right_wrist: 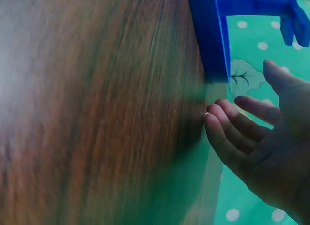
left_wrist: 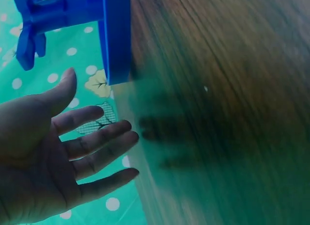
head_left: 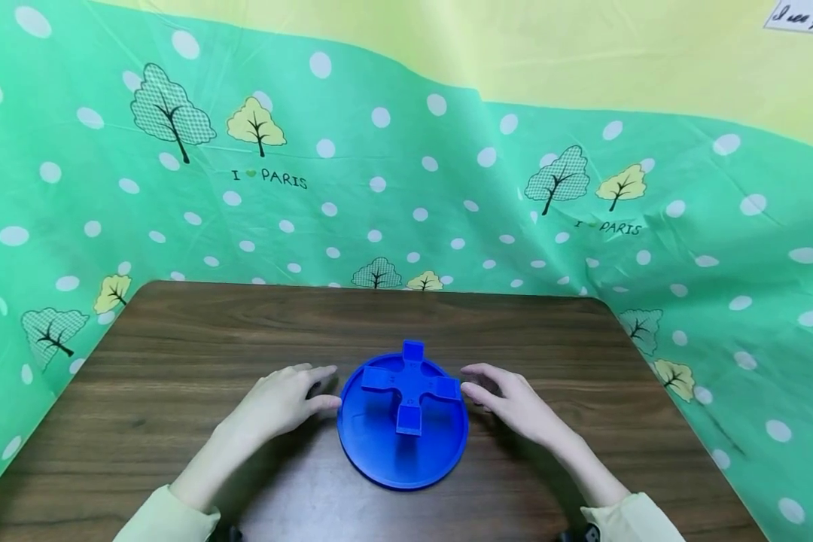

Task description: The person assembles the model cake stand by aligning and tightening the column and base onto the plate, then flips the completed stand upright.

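A round blue plastic base (head_left: 379, 452) with a low rim lies on the dark wooden table. From it rises a post topped by a cross-shaped blue piece (head_left: 413, 385) with flat-ended arms. On the left side, my left hand (head_left: 278, 399) is beside the base's rim with its fingers loosely spread; in the left wrist view that hand (left_wrist: 63, 147) has its palm bare. My right hand (head_left: 511, 403) is at the opposite side, close to one arm of the cross. The right wrist view shows the right hand (right_wrist: 271, 142) with slightly bent fingers, apart from the base and holding nothing.
The wooden table (head_left: 244, 324) has rounded far corners. Behind it and along both sides hangs a green cloth (head_left: 393, 165) printed with white dots and trees. A small white paper with writing (head_left: 806, 16) is at the upper right.
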Available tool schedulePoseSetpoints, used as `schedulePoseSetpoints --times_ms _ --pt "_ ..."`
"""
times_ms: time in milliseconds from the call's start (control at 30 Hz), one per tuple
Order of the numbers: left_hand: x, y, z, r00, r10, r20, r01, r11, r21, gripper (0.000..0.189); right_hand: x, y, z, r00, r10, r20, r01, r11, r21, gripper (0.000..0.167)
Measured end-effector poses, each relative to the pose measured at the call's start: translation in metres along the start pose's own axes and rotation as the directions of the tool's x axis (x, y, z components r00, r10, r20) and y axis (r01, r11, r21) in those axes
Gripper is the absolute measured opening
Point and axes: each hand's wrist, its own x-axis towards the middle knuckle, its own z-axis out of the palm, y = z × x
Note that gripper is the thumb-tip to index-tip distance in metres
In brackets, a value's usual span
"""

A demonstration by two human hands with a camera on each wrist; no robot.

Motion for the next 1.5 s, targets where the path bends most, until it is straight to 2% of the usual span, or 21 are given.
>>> schedulePoseSetpoints --times_ms 133,300,433,600,833,1067,1167,1333,1500 --pt "0.010 0.002 0.001 1.000 0.009 -0.007 -0.009 1.000 0.002 0.049 0.003 -0.002 -0.001 0.999 -0.013 0.045 0.017 0.994 -0.105 0.048" --pt "0.019 0.005 0.005 1.000 -0.004 -0.001 0.004 1.000 0.007 0.034 0.007 -0.006 -0.001 0.996 -0.011 0.092 0.027 0.985 -0.169 0.052" --pt "0.024 0.005 0.011 0.999 -0.037 0.029 0.037 0.999 0.009 0.037 0.010 -0.008 0.003 0.994 0.002 0.113 0.025 0.971 -0.236 0.053" --pt "0.026 0.005 0.017 0.994 -0.068 0.080 0.069 0.998 -0.001 0.043 0.011 -0.009 0.009 0.993 0.010 0.119 0.025 0.956 -0.293 0.046" --pt "0.025 0.008 0.024 0.992 -0.063 0.113 0.059 0.997 0.043 0.043 0.009 -0.010 0.013 0.990 -0.003 0.140 0.048 0.947 -0.317 0.039" --pt "0.029 0.012 0.026 0.994 -0.034 0.102 0.024 0.995 0.098 0.026 0.009 -0.012 0.016 0.993 -0.043 0.108 0.074 0.951 -0.299 0.032" --pt "0.030 0.013 0.027 0.995 -0.031 0.093 0.022 0.995 0.095 0.028 0.010 -0.012 0.018 0.993 -0.077 0.092 0.099 0.959 -0.266 0.030" --pt "0.030 0.013 0.029 0.997 -0.023 0.069 0.017 0.996 0.082 0.033 0.010 -0.011 0.020 0.993 -0.084 0.082 0.099 0.975 -0.201 0.026" --pt "0.030 0.012 0.029 0.998 -0.022 0.059 0.018 0.998 0.067 0.032 0.010 -0.012 0.020 0.994 -0.088 0.065 0.099 0.975 -0.197 0.026"
